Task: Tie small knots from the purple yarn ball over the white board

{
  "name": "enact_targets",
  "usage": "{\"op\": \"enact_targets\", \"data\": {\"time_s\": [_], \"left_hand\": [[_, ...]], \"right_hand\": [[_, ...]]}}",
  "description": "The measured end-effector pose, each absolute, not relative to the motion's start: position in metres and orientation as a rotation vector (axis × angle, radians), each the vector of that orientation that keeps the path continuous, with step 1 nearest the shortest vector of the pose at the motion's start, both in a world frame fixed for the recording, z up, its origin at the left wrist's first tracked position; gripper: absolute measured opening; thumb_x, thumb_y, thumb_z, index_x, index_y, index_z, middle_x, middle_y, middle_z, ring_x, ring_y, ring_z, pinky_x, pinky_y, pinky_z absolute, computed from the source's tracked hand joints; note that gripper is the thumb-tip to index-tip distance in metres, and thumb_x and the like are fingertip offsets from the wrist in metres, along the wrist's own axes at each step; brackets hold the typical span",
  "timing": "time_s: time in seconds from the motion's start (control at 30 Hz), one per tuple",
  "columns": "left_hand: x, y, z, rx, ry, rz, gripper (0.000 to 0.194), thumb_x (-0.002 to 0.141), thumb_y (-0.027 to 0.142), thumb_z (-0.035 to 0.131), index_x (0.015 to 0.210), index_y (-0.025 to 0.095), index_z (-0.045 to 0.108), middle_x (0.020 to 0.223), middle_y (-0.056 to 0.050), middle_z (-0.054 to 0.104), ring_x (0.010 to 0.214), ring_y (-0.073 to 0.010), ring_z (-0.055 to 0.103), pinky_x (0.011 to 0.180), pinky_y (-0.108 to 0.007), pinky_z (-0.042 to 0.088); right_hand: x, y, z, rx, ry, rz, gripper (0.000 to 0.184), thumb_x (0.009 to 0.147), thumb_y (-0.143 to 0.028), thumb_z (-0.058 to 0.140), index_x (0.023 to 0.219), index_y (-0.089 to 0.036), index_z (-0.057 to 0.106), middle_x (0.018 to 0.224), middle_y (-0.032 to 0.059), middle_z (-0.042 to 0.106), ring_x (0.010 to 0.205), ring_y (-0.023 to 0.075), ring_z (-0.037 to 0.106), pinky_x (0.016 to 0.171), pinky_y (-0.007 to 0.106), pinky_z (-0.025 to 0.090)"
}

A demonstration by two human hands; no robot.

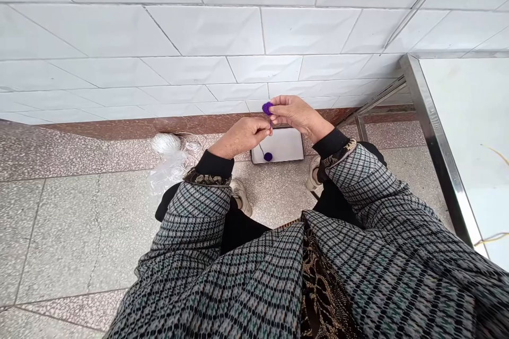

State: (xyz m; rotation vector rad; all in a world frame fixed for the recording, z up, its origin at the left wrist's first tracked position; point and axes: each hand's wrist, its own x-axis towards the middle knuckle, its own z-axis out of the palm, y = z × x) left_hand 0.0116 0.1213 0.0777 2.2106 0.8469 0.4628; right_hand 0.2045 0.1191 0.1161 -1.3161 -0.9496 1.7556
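Note:
My right hand (296, 114) pinches a small purple crocheted piece (267, 108) at chest height in front of me. My left hand (243, 136) is closed in a pinch just below it, on a thin purple strand (271, 124) that hangs from the piece. Below the hands, a second small purple piece (268, 157) lies on a white box (283, 145) on the floor, with a thread running up from it. Both arms wear grey checked sleeves with black cuffs.
A ball of white yarn (165, 143) and a crumpled clear plastic bag (167, 169) lie on the speckled floor at the left. A white tiled wall stands ahead. A metal-edged white table (433, 132) is at the right. My feet in pale shoes flank the box.

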Motion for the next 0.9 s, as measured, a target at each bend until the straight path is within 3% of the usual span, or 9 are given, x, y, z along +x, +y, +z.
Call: {"op": "enact_targets", "data": {"time_s": [0.23,0.4,0.67,0.8,0.9], "left_hand": [[0.008,0.121,0.088,2.198,0.983,0.620,0.023,0.094,0.030,0.055,0.082,0.017,0.071,0.081,-0.004,0.073,0.075,-0.0182,0.063,0.075,-0.032,0.049],[0.008,0.124,0.090,2.123,1.153,0.733,0.017,0.089,0.024,0.057,0.078,0.018,0.068,0.082,-0.004,0.073,0.078,-0.0188,0.062,0.079,-0.033,0.050],[0.015,0.127,0.086,1.970,1.391,0.631,0.018,0.089,0.024,0.056,0.073,0.019,0.063,0.068,0.000,0.063,0.069,-0.0163,0.053,0.069,-0.031,0.039],[0.018,0.125,0.081,1.966,1.372,0.583,0.023,0.091,0.028,0.056,0.070,0.019,0.060,0.061,0.002,0.054,0.063,-0.0151,0.047,0.065,-0.030,0.036],[0.020,0.123,0.076,2.017,1.179,0.526,0.024,0.091,0.032,0.056,0.072,0.019,0.063,0.065,0.001,0.059,0.065,-0.0158,0.051,0.067,-0.030,0.040]], "right_hand": [[0.204,0.121,0.102,-1.532,-1.360,1.480,0.036,0.081,0.014,0.068,0.089,-0.019,0.057,0.066,-0.0099,0.059,0.051,0.0072,0.051,0.049,0.019,0.043],[0.206,0.115,0.105,-1.394,-1.475,1.798,0.035,0.076,0.017,0.067,0.085,-0.016,0.067,0.077,-0.0017,0.070,0.063,0.0097,0.061,0.059,0.021,0.053],[0.206,0.112,0.116,-1.269,-1.104,1.961,0.028,0.080,0.013,0.071,0.090,-0.014,0.069,0.078,-0.0007,0.071,0.064,0.0083,0.064,0.068,0.020,0.061],[0.208,0.117,0.111,-1.230,-0.932,1.887,0.024,0.086,0.006,0.076,0.093,-0.014,0.065,0.077,-0.0013,0.070,0.066,0.0073,0.066,0.071,0.019,0.062],[0.208,0.120,0.106,-1.246,-0.887,1.782,0.025,0.089,0.003,0.075,0.091,-0.016,0.060,0.072,-0.0033,0.067,0.062,0.0066,0.065,0.068,0.017,0.060]]}}
